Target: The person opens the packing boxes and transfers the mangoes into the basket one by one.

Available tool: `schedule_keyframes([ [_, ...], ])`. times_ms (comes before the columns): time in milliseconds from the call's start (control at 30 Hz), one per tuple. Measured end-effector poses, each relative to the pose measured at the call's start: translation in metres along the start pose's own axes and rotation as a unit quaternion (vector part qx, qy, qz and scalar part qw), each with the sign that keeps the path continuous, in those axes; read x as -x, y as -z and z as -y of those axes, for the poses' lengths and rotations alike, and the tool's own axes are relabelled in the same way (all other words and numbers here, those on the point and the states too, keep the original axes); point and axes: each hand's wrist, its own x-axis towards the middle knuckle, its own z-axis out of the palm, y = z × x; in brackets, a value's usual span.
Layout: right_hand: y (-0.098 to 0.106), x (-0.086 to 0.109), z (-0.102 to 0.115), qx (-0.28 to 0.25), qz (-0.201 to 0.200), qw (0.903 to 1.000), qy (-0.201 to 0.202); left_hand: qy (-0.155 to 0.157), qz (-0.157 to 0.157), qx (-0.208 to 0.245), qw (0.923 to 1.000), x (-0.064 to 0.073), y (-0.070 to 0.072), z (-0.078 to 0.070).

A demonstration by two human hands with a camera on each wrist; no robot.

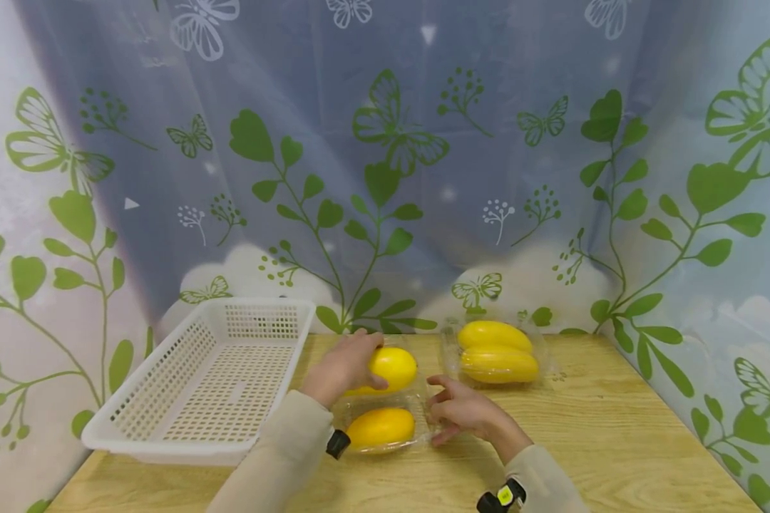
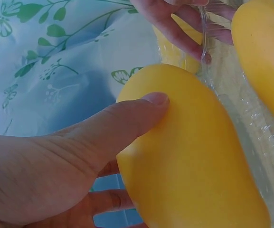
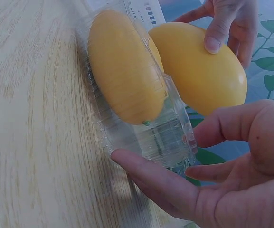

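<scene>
In the head view my left hand (image 1: 349,367) holds a yellow mango (image 1: 394,369), with the thumb laid over its top in the left wrist view. Just in front of it, a clear plastic box (image 1: 421,425) contains another yellow mango (image 1: 381,427). My right hand (image 1: 465,410) is at the box's right end, fingers spread. The right wrist view has its thumb touching the box's corner and a bent finger by the rim. The left hand's fingers behind the held mango are partly hidden.
A white perforated basket (image 1: 167,445) stands at the left of the wooden table (image 1: 603,434). At the back right, two yellow mangoes (image 1: 497,363) lie in clear plastic packaging (image 1: 449,342). A butterfly-and-leaf patterned curtain (image 1: 359,178) rises behind the table.
</scene>
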Motion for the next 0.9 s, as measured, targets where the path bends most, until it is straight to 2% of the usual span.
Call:
schedule_keyframes([
  [167,0.000,0.001,0.000,-0.002,0.003,1.0000,-0.002,0.000,0.003,-0.010,0.9999,0.000,0.003,0.004],
  [367,-0.001,0.000,-0.002,-0.006,0.000,1.0000,-0.001,0.010,0.002,0.008,0.9999,0.003,0.007,0.010],
  [567,0.000,0.000,-0.003,-0.013,0.002,0.9999,-0.001,0.015,0.000,-0.001,0.9999,0.005,0.013,0.014],
  [900,0.000,0.000,-0.001,-0.013,0.002,0.9999,-0.003,-0.001,0.002,0.005,1.0000,0.006,0.021,0.022],
])
